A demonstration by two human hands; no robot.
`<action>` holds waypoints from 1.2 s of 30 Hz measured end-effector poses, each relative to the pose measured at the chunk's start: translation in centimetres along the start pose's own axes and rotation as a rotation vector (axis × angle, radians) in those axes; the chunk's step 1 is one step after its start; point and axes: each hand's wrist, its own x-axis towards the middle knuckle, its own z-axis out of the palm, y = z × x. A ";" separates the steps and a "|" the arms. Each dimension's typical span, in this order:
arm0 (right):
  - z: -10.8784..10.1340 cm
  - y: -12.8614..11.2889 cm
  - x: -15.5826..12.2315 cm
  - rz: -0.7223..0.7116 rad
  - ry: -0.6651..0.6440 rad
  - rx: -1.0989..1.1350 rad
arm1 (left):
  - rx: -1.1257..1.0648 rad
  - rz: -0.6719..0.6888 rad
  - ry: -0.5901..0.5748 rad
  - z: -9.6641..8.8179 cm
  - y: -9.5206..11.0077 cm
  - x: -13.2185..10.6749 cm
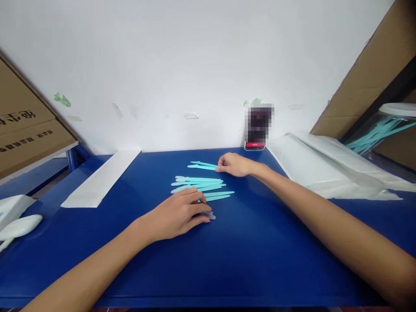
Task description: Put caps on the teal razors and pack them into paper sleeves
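Observation:
Several thin turquoise plastic sticks lie side by side on the blue table. My left hand rests palm down on the near end of the row, its fingers together over a pale stick end. My right hand is farther back, its fingertips pinched on the end of the farthest pair of sticks.
A long white paper sleeve lies at the left, a pile of white bags at the right. A clear jar with more turquoise sticks stands far right. Cardboard boxes flank both sides. A phone leans on the wall.

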 end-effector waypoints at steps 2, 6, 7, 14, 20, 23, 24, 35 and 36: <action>-0.6 -0.1 -0.4 -0.007 -0.053 0.020 | -0.057 -0.009 -0.007 -0.1 -0.1 0.0; -1.3 -0.2 -0.9 -0.049 -0.078 -0.006 | -0.066 0.021 -0.011 -0.1 0.2 0.2; -1.2 -0.1 -0.9 -0.063 -0.071 -0.020 | -0.032 0.036 -0.003 -0.1 0.3 0.2; 1.1 1.7 -0.4 -0.263 0.263 -0.038 | 0.255 0.154 0.098 0.6 -0.1 0.4; 2.7 1.7 -0.7 -0.207 0.399 0.271 | 0.097 0.086 0.218 0.1 -1.1 0.0; 3.1 1.5 -1.1 -0.212 0.432 0.318 | 0.034 0.030 0.290 -0.2 -1.9 -0.4; 3.2 1.5 -1.2 -0.210 0.439 0.320 | 0.016 0.007 0.315 -0.3 -2.3 -0.5; 3.1 1.1 -2.8 -0.248 0.413 0.302 | -0.606 -0.609 0.785 1.2 -7.0 -0.6; 3.1 1.0 -2.9 -0.259 0.406 0.294 | -0.647 -0.616 0.799 1.3 -7.1 -0.6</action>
